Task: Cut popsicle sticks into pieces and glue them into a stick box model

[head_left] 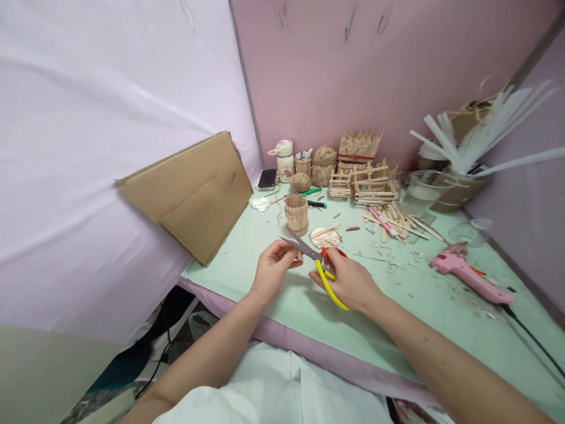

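Observation:
My right hand (348, 281) grips scissors (329, 287) with yellow and red handles, their blades parted and pointing left. The blades reach over the fingertips of my left hand (276, 265). Those fingers are closed in a pinch on a small piece of pale wooden stick (299, 256), mostly hidden by the fingers and a blade. Just beyond the blades stands a small round cup made of wooden sticks (296, 215). To its right lies a round white lid (313, 240) heaped with wood pieces.
Loose sticks (388, 221) and scraps cover the right side of the table, near a pink glue gun (472, 277). Small stick crates (375, 191), twine (301, 182) and a white bottle (285, 160) line the back. A cardboard sheet (194, 194) leans at the left.

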Demonstrator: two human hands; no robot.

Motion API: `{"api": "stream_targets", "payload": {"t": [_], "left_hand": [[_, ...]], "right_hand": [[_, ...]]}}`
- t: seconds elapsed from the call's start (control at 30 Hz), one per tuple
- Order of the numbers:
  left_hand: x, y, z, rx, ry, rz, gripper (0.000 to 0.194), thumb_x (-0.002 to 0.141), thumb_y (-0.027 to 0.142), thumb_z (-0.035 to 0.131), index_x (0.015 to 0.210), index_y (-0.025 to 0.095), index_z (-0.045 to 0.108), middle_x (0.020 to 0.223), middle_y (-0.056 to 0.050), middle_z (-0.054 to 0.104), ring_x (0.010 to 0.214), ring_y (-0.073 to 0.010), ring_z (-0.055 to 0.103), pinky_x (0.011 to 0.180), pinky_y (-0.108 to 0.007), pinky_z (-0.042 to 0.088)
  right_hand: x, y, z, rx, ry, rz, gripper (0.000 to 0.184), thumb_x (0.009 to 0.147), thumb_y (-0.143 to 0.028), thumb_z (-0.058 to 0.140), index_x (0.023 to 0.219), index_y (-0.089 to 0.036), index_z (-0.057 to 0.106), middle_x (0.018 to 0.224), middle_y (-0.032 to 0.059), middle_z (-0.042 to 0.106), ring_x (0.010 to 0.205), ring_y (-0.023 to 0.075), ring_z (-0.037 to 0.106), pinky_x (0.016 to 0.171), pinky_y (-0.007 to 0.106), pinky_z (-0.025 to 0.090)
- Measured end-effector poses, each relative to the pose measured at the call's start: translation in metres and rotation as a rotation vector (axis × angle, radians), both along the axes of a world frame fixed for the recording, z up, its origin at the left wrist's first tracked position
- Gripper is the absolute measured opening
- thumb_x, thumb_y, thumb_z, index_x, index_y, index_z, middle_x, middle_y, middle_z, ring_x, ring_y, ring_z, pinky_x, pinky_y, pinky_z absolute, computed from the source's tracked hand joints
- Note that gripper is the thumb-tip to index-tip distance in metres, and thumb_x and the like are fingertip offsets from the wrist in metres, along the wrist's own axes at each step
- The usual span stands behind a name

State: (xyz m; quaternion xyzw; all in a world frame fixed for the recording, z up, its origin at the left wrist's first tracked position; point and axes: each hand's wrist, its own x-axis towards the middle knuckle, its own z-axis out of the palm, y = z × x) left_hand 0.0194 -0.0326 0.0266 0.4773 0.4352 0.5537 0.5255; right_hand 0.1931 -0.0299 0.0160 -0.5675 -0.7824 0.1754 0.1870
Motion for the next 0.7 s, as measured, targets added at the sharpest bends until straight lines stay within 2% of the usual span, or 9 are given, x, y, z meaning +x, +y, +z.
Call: {"api": "stream_targets", "payload": {"t": [0.3,0.7], "left_hand": [[0.0001,0.001,-0.0038,-0.011,-0.025,0.004,0.014,0.073,0.026,0.06,0.084,0.017,0.06,0.074,0.0,0.061,0.075,-0.0112,0.058,0.075,-0.031,0.052],[-0.0023,0.0006,-0.0078,-0.02,-0.043,-0.006,0.015,0.075,0.027,0.06,0.086,0.017,0.06,0.074,0.0,0.061,0.075,-0.011,0.057,0.075,-0.031,0.053]], "right_hand": [[-0.0013,-0.0015,-0.0008,0.015,-0.035,-0.007,0.025,0.078,-0.046,0.051,0.085,-0.024,0.043,0.073,-0.0008,0.059,0.056,0.0148,0.051,0.049,0.023,0.02],[-0.0026,-0.0014,-0.0019,-0.01,-0.031,0.007,0.026,0.079,-0.047,0.05,0.082,-0.023,0.041,0.07,-0.0016,0.058,0.051,0.0129,0.046,0.049,0.023,0.02]]}}
